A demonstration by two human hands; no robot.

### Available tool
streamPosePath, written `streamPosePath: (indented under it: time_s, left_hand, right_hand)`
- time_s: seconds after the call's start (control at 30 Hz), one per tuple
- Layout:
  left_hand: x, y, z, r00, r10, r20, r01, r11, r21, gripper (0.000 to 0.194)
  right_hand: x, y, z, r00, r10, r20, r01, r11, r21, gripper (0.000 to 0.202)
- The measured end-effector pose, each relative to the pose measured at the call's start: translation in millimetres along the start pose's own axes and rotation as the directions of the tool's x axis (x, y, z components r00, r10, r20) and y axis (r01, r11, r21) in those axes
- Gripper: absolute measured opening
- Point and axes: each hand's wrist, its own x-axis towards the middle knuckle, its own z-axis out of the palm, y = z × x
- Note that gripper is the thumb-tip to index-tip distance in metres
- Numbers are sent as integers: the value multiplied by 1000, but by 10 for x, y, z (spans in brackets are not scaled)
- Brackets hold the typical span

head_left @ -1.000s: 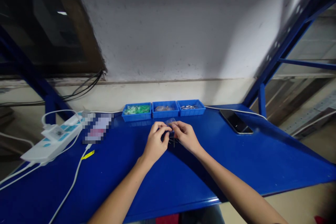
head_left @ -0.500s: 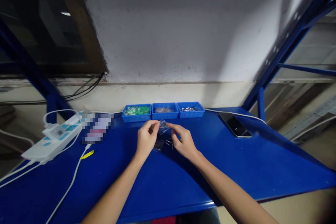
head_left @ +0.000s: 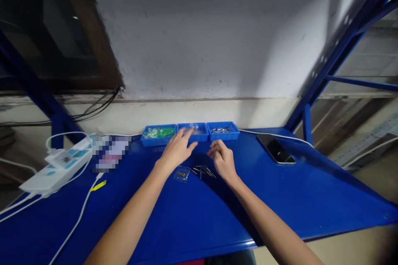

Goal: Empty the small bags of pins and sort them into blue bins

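My left hand (head_left: pixel 176 152) reaches over the front of the middle blue tray (head_left: pixel 199 137), fingers spread and thumb out, with nothing in it. Clear plastic (head_left: pixel 194 127) shows inside that tray, just beyond the fingertips. My right hand (head_left: pixel 222 158) hovers above the table in front of the right blue tray (head_left: pixel 224 136); its fingers are loosely bent and I see nothing held in them. Below and between the hands, a small clear plastic bag (head_left: pixel 181 174) with brass-coloured pieces lies flat. Several thin metal pins (head_left: pixel 203 170) lie loose beside it.
The left blue tray (head_left: pixel 158 140) holds green and clear packets; metal pieces fill the right one. A white power strip (head_left: pixel 57 169) with cables and a pixelated object (head_left: pixel 112 153) are on the left. A black phone (head_left: pixel 275 149) rests on the right of the blue table (head_left: pixel 186 223).
The clear plastic bag pinched between both hands has been let go, and clear plastic now shows in the middle tray. My left hand moved forward and opened; my right hand drew away.
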Motion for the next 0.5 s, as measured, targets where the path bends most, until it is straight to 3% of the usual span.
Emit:
streamPosePath:
  time_s: [0.07, 0.13, 0.23, 0.33, 0.4, 0.43, 0.5]
  left_hand:
    - [-199, -175, 97, 969, -9, 247, 8, 1000, 6, 43]
    - [-410, -343, 134, 934, -49, 354, 37, 999, 39, 38]
    - [-634, -483, 129, 923, -100, 370, 83, 995, 61, 39]
    - [-700, -459, 141, 932, -154, 327, 135, 988, 78, 23]
    - [-688, -404, 165, 939, -181, 291, 162, 983, 87, 10]
    - [-676, -381, 176, 944, -191, 268, 172, 981, 92, 7]
    - [-654, -356, 184, 951, -204, 231, 184, 977, 106, 7]
  right_hand:
    - [26, 54, -10, 1000, -5, -20, 5, 1000, -18, 29]
    - [40, 92, 10, 1000, -17, -11, 16, 997, -73, 29]
    - [46, 114, 69, 996, -54, 64, 65, 982, -178, 28]
    - [86, 169, 10, 990, -44, 137, 97, 907, -410, 19]
    - [146, 286, -175, 1000, 8, -14, -15, 759, -651, 20]
    - [182, 372, -310, 984, 32, -174, -152, 653, -742, 28]
    - [249, 565, -615, 867, 63, -495, -465, 462, -755, 40]
